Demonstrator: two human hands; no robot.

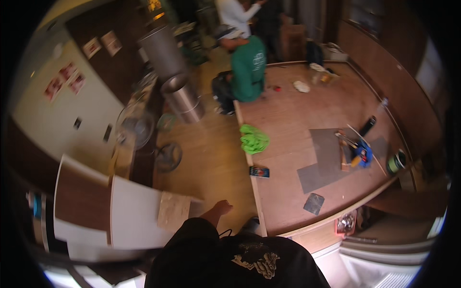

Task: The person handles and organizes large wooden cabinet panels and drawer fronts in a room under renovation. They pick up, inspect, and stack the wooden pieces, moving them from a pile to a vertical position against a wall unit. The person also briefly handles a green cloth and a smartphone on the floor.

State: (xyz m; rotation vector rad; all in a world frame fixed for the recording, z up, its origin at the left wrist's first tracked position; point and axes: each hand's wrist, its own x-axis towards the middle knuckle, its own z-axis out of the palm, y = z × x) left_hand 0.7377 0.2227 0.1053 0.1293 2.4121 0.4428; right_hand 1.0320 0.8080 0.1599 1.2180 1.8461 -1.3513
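My left hand [223,207] hangs over the wooden floor, with its forearm coming out of a black sleeve. Its fingers look curled in, and nothing shows in them. It touches none of the things around it. My right hand is out of the picture. Nearest on the right is the edge of a large brown wooden platform [283,110]. A dark phone-like flat thing [259,172] and a crumpled bright green cloth or bag [254,138] lie along that edge. A small dark grey square sheet [314,204] lies farther in.
Grey sheets [326,153] bear tools beside a blue item [363,154]; a green-black can [396,162] stands at right. A person in green [248,69] sits on the platform's far edge. Metal cylinders [182,98], a fan [137,127] and a white cabinet [134,209] are left.
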